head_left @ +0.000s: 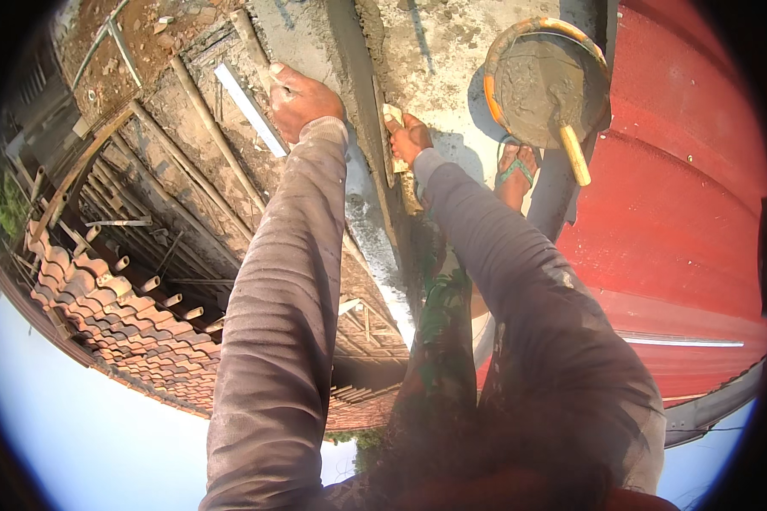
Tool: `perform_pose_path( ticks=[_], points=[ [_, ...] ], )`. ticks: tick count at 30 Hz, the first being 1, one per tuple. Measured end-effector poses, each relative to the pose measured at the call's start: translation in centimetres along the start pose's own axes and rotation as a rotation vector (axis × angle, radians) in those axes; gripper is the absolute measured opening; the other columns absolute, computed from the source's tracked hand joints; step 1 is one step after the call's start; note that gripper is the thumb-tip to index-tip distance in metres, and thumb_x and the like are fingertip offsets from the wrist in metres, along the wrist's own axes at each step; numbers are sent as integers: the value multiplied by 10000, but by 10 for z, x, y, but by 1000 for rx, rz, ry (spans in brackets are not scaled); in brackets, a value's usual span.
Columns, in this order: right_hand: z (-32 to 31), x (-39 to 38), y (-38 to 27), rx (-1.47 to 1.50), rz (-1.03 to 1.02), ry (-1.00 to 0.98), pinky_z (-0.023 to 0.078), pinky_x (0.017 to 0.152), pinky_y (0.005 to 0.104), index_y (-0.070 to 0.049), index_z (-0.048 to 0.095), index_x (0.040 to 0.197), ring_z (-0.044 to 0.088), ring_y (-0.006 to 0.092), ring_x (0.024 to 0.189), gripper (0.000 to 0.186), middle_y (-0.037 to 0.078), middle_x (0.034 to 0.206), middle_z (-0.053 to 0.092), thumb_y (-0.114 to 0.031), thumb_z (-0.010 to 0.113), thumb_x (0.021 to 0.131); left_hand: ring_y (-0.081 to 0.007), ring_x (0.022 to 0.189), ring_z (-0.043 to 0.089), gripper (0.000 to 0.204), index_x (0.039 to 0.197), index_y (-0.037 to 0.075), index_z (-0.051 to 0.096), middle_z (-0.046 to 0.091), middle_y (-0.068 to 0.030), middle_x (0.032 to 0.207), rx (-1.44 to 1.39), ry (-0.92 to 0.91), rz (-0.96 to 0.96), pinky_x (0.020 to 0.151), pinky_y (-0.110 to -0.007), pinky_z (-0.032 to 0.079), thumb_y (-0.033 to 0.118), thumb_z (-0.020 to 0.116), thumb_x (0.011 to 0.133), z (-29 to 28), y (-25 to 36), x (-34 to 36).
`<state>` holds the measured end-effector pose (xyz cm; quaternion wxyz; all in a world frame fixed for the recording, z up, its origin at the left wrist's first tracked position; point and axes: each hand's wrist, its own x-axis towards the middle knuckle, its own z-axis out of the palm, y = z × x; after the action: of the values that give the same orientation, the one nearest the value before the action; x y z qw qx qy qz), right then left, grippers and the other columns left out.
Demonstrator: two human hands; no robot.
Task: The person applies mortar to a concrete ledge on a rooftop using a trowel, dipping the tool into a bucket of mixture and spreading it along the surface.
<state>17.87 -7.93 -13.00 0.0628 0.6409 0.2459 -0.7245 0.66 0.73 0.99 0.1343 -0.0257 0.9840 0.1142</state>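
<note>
My left hand (305,104) is closed around a bamboo pole (251,41) to the left of the wall. With my right hand (409,138) I grip a pale, flat plastering float (393,167), pressed against the side of a grey mortar ridge (362,94) that runs along the wall top. Right of that hand stands an orange-rimmed bucket (492,70) of wet grey mortar (528,89). A trowel with a wooden handle (575,156) rests in it, its blade lying on the mortar and its handle hanging over the rim.
My foot in a green sandal (516,166) stands on the ledge below the bucket. Red metal roofing (682,213) slopes away on the right. At left, several bamboo poles (217,132), a white metal bar (249,109) and a tiled roof (132,319) lie beyond a drop.
</note>
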Motion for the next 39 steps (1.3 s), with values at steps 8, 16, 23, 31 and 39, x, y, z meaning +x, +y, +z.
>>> perform_pose_path(
  ticks=[8, 16, 23, 31, 39],
  points=[
    [17, -19, -116, 134, -465, -132, 458, 707, 250, -68, 533, 1432, 509, 64, 792, 519, -16, 1098, 664, -365, 656, 1025, -492, 967, 652, 679, 1062, -18, 713, 710, -277, 1035, -32, 25, 45, 858, -549, 501, 539, 324, 1069, 1, -5, 3],
    [30, 77, -229, -65, -806, 34, 518, 772, 386, -61, 598, 1354, 602, 246, 842, 407, 117, 989, 674, -316, 586, 1037, -474, 1022, 643, 719, 1114, -1, 700, 681, -258, 1133, -3, -31, 14, 879, -561, 496, 581, 281, 1067, 1, -2, 7],
    [13, 67, -98, -37, -189, -3, 506, 981, 353, 32, 429, 1516, 631, 282, 1219, 695, 226, 1391, 602, -376, 660, 1003, -481, 1012, 648, 731, 1115, -26, 687, 695, -274, 1078, -38, -55, 8, 893, -543, 501, 590, 297, 1061, -1, 0, 4],
    [0, -40, -12, 125, -20, -114, 469, 630, 289, -37, 583, 1340, 522, 97, 709, 457, -2, 921, 628, -341, 674, 1011, -475, 959, 669, 729, 1094, -33, 698, 705, -293, 1035, -23, 31, 64, 852, -541, 519, 577, 298, 1064, 6, -10, 7],
    [19, -30, -161, 200, -675, -197, 469, 661, 255, -61, 588, 1268, 526, 67, 739, 360, -18, 914, 629, -320, 662, 1029, -483, 970, 671, 732, 1041, -19, 723, 714, -291, 1015, -54, 23, 33, 860, -540, 525, 588, 315, 1057, 0, -2, -1]
  ],
)
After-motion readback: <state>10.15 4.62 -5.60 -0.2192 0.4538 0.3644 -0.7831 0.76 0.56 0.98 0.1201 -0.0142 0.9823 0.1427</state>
